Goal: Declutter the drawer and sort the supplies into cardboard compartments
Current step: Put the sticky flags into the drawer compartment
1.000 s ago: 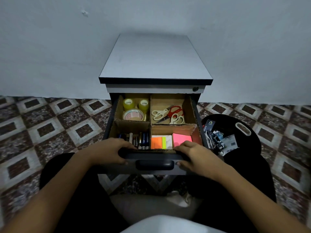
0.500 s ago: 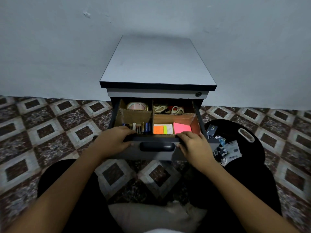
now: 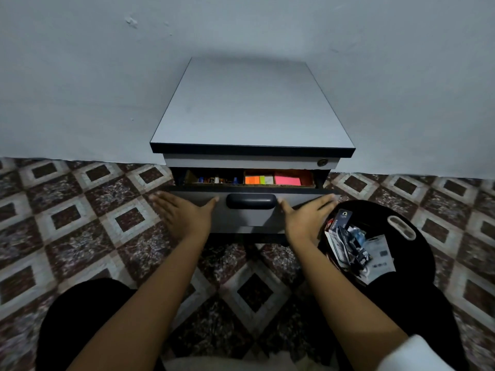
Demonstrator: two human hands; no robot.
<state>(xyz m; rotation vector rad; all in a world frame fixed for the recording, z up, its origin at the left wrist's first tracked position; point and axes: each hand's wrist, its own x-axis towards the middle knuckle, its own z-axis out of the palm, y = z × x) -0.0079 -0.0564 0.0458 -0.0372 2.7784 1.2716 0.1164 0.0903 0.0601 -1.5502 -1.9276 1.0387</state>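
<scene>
The grey drawer (image 3: 249, 218) of the small cabinet (image 3: 251, 108) stands only a narrow gap out. Through the gap I see the front cardboard compartments: batteries and small items (image 3: 214, 180) on the left, orange, green and pink sticky notes (image 3: 273, 180) on the right. The back compartments are hidden inside the cabinet. My left hand (image 3: 184, 212) lies flat with straight fingers against the drawer front, left of the dark handle (image 3: 251, 201). My right hand (image 3: 308, 215) presses flat on the front to the handle's right.
A black round bin (image 3: 396, 236) with wrappers and paper scraps (image 3: 356, 245) stands on the patterned tile floor (image 3: 80, 215) just right of my right hand. The cabinet backs onto a pale wall (image 3: 80, 76). My dark-clad legs frame the bottom of the view.
The drawer has slid back into the cabinet, hiding the tape and scissors compartments. Both hands left the top edge of the drawer front and now press flat on its face.
</scene>
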